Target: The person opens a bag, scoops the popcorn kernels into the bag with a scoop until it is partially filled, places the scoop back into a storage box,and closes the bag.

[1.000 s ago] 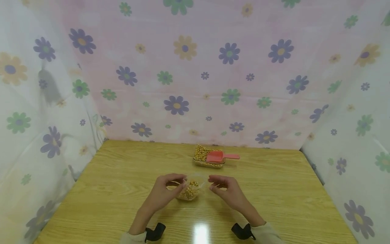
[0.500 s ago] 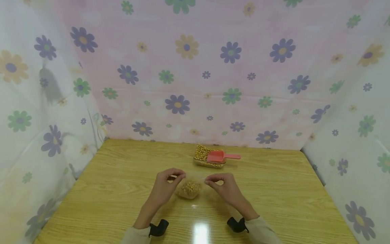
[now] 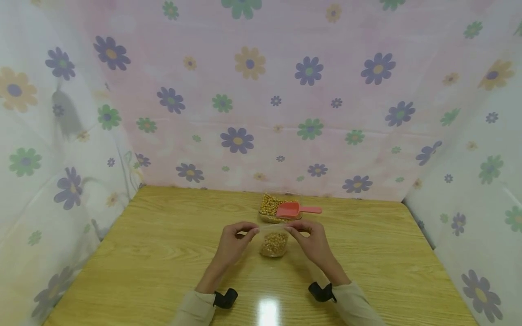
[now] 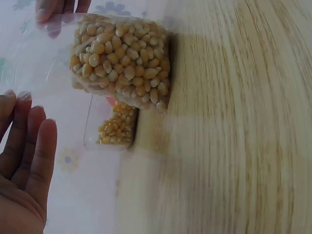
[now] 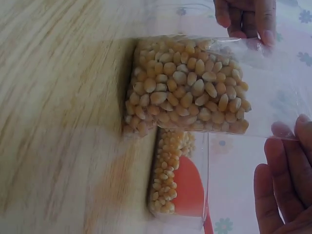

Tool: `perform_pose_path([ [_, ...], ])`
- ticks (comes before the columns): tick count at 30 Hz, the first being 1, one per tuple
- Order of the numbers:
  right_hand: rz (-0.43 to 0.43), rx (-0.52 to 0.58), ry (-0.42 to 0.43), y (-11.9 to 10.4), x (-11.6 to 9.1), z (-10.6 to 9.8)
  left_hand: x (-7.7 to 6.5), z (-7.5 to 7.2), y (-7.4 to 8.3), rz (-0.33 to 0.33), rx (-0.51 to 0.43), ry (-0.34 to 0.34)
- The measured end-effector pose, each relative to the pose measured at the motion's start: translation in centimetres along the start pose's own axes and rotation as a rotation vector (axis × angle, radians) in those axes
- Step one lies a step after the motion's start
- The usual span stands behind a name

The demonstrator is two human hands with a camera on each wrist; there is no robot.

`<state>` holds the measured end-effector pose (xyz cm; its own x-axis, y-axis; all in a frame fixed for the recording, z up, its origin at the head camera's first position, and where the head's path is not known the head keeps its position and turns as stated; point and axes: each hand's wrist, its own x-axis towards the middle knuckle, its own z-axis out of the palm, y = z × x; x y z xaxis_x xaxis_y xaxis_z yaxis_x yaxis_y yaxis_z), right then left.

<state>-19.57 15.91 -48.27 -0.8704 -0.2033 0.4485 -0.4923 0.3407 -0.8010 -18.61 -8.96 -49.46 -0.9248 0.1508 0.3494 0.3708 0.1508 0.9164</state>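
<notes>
A clear plastic bag point(image 3: 274, 244) of dried corn kernels stands upright in the middle of the table, its lower part full and its upper part flat. My left hand point(image 3: 234, 242) pinches the left top corner between thumb and fingertips. At the opposite corner, my right hand point(image 3: 313, 241) pinches the edge the same way, so the mouth is drawn into a straight line. The left wrist view shows the packed kernels point(image 4: 122, 58) close over the wood. In the right wrist view the film above the corn point(image 5: 268, 92) spans between both hands.
Behind the bag, a clear container point(image 3: 263, 218) of corn kernels sits near the table's back edge. A red scoop point(image 3: 288, 209) lies in it, handle pointing right. A flowered cloth point(image 3: 261, 113) encloses the wooden table point(image 3: 163, 253) at the back and sides.
Both hands have come to the bag's top corners and pulled the mouth straight. The bag has moved right and slightly away, and now stands more upright; earlier the right hand was apart from it.
</notes>
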Motion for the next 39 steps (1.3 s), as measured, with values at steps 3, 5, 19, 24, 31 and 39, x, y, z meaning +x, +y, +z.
perform_pose_path([
  [3,-0.002,0.025,0.005,0.0,-0.1,0.1,-0.1,0.2,0.1,-0.048,-0.029,-0.027],
  [5,0.003,0.024,0.016,-0.3,0.1,0.0,0.0,0.3,0.3,-0.067,-0.024,-0.028],
  [19,0.088,0.068,0.069,0.5,0.2,-0.7,0.7,1.5,0.3,-0.004,0.054,0.059],
  [24,0.120,0.091,0.089,1.1,0.1,-0.6,1.2,2.0,1.0,-0.032,0.090,0.068],
  [31,0.118,0.093,0.069,-2.0,0.2,-1.1,1.5,1.8,1.8,0.005,0.056,-0.006],
  [39,0.096,0.088,0.123,-2.4,-0.1,-0.7,1.8,2.2,-0.4,0.060,0.130,-0.020],
])
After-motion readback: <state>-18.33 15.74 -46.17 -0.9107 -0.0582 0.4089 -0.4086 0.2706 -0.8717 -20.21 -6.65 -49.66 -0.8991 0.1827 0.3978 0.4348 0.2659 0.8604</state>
